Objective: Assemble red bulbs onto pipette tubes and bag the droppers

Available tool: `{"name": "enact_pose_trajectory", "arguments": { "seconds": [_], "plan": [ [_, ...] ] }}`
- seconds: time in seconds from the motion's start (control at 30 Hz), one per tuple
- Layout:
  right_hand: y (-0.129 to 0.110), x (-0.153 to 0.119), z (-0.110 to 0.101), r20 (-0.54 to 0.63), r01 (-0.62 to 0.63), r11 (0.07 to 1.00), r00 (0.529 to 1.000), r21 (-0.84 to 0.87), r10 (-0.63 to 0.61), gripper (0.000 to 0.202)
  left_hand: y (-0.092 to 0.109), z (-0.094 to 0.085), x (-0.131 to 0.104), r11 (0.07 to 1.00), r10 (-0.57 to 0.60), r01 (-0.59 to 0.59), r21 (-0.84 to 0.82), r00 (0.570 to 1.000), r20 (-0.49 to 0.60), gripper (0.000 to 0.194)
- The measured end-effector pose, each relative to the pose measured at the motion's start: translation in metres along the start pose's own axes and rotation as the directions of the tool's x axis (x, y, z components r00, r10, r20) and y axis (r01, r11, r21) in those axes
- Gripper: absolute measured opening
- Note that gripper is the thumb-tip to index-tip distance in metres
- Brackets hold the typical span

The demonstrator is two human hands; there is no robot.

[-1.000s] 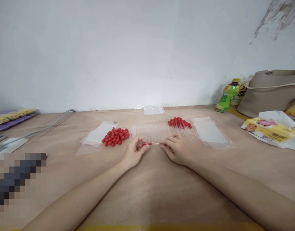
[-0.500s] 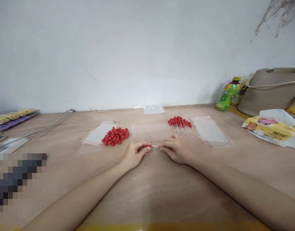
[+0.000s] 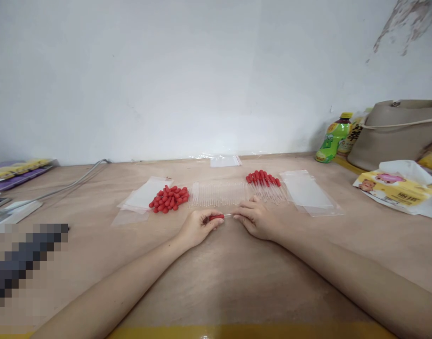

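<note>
My left hand (image 3: 198,227) pinches a red rubber dropper bulb (image 3: 216,217) between thumb and fingers. From its mouth a thin clear dropper tube (image 3: 228,215) runs across to my right hand (image 3: 255,219), whose fingertips are closed on the tube's other end. How deep the tube sits in the bulb I cannot tell. Beyond my left hand lies a heap of loose red bulbs (image 3: 169,199). A row of bare clear tubes (image 3: 218,194) lies side by side just past both hands. Past my right hand rest several droppers with red bulbs on them (image 3: 263,180).
Clear zip bags lie left (image 3: 133,200) and right (image 3: 308,193), with another bag (image 3: 225,161) by the wall. Far right stand a green bottle (image 3: 331,139) and a beige bag (image 3: 396,132), behind a yellow-and-white packet (image 3: 399,188). A grey cable (image 3: 82,179) crosses the left side.
The bulb in my left hand shows more between the fingers, and its tip sits slightly further right. My right hand has hardly moved, and the piles look the same.
</note>
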State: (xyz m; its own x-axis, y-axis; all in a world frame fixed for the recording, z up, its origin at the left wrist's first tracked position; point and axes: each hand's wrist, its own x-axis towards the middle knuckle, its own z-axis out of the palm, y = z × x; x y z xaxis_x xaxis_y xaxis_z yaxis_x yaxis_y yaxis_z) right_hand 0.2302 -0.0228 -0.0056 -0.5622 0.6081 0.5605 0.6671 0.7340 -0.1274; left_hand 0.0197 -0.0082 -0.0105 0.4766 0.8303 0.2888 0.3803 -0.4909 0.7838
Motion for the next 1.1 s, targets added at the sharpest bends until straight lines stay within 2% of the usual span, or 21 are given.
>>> {"name": "enact_pose_trajectory", "arguments": {
  "seconds": [0.13, 0.27, 0.5, 0.73, 0.87, 0.97, 1.1],
  "plan": [
    [0.001, 0.002, -0.009, 0.035, -0.050, 0.997, 0.998, 0.060, 0.048, 0.021, -0.001, -0.006, 0.004, 0.999, 0.003, -0.002, 0.033, 0.999, -0.052, 0.020],
    [-0.001, 0.002, -0.017, 0.072, -0.101, 0.994, 0.993, 0.039, 0.098, 0.020, -0.003, -0.007, 0.005, 0.999, 0.012, -0.011, 0.033, 0.999, -0.031, 0.020],
    [0.001, 0.001, -0.003, -0.040, -0.022, 0.998, 0.999, 0.057, 0.024, 0.021, -0.001, -0.005, 0.002, 0.996, 0.028, -0.024, 0.082, 0.998, -0.054, 0.018],
    [-0.009, 0.002, -0.013, 0.032, -0.024, 0.998, 0.999, -0.059, 0.026, 0.026, -0.002, -0.003, -0.001, 0.997, 0.044, -0.042, 0.064, 0.999, -0.024, 0.018],
    [-0.008, 0.002, -0.008, 0.061, -0.035, 0.998, 0.997, -0.060, 0.038, 0.028, -0.002, -0.003, -0.001, 0.995, 0.057, -0.056, 0.078, 0.998, -0.008, 0.018],
    [-0.010, 0.003, -0.003, 0.073, -0.078, 0.996, 0.994, -0.047, 0.081, 0.029, -0.002, -0.003, -0.001, 0.990, 0.091, -0.091, 0.103, 0.996, 0.007, 0.017],
    [-0.016, 0.005, -0.004, 0.118, -0.207, 0.976, 0.970, -0.064, 0.213, 0.032, -0.004, -0.003, -0.001, 0.990, 0.104, -0.103, 0.098, 0.995, 0.001, 0.017]
  ]
}}
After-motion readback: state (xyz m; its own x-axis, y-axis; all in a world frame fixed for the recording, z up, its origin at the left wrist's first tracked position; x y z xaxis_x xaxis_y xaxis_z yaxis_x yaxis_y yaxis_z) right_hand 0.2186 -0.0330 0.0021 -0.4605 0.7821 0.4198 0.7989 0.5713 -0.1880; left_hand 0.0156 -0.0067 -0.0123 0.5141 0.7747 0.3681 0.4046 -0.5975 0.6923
